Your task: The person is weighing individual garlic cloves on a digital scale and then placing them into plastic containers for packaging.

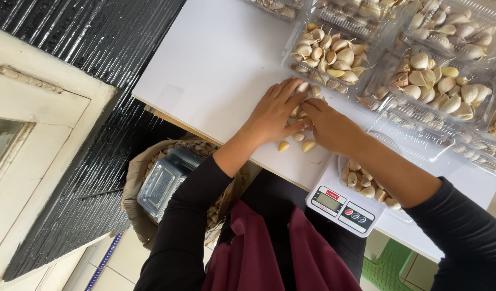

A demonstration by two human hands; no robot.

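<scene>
- From the head camera, your left hand [275, 113] and right hand [330, 126] meet over a small pile of garlic cloves [300, 134] on the white table [215, 64] — fingers together, cupped, likely to corral the pile.
- Cloves lie under your fingertips; two loose ones sit at 6 o'clock.
- Kitchen scale [342, 207] at 5 o'clock, probably for reach; filled clear trays [329, 56] at 12 to 2.
</scene>
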